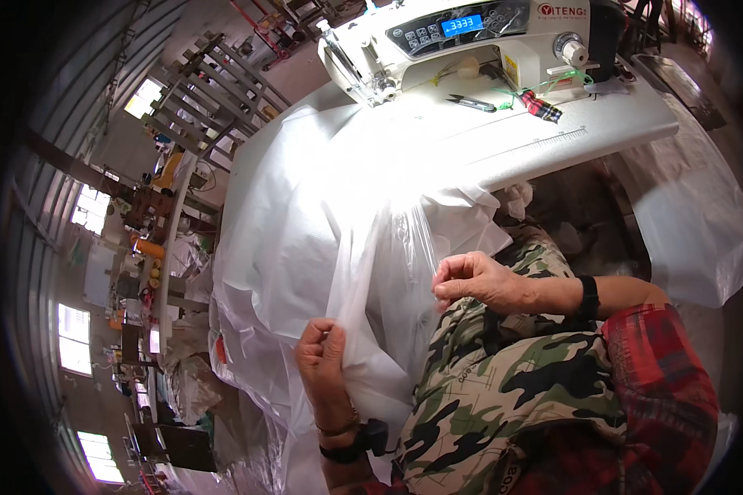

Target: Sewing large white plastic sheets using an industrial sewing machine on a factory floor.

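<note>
Pinching plastic sheeting (pixel 276 239) in front of an industrial sewing machine (pixel 470 37).

The left hand (pixel 322 359) is nearly closed, thumb against curled fingers on a fold of the sheeting; the right hand (pixel 477 280), also nearly closed, appears to pinch clear film (pixel 417 235) between thumb and fingertips. Sheeting drapes from the sewing table (pixel 627 124) beside the camouflage-print garment (pixel 512 379), probably so the table bears weight while the spread hands hold the layers apart. Glare hides the material near the needle.
</note>
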A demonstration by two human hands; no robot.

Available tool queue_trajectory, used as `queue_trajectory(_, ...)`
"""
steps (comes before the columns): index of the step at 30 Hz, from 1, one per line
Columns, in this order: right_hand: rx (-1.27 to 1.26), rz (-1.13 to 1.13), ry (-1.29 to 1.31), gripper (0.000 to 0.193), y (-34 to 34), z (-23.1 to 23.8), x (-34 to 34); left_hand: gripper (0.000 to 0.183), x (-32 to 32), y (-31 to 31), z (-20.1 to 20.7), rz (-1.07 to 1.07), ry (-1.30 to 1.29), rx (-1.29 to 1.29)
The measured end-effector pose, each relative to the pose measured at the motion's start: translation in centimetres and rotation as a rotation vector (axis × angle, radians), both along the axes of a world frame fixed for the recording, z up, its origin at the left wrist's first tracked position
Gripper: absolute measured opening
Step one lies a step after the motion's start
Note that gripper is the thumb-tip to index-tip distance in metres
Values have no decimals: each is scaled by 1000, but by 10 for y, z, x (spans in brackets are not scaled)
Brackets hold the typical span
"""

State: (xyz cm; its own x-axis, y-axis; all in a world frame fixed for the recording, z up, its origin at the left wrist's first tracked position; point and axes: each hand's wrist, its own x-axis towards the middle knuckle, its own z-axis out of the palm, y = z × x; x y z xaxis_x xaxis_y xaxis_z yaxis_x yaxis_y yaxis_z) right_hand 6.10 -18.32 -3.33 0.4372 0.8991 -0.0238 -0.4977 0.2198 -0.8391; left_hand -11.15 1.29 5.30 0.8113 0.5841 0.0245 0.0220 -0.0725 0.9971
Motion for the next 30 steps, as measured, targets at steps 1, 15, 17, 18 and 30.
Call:
queue_trajectory(1,0,-2,0,17,0,5,-1,10,0,-3,-1,-2,0,0)
queue_trajectory(15,-40,98,-115,10,5,23,-23,13,-9,-22,-51,-360,233,48)
queue_trajectory(17,-89,88,-121,10,5,19,-26,12,-9,-24,-59,-362,197,101)
queue_trajectory(18,-123,101,-148,11,4,19,-27,11,-8,-24,-60,-359,201,242)
queue_trajectory(30,-363,15,-1047,18,5,34,-40,14,-4,-29,-72,-344,67,282)
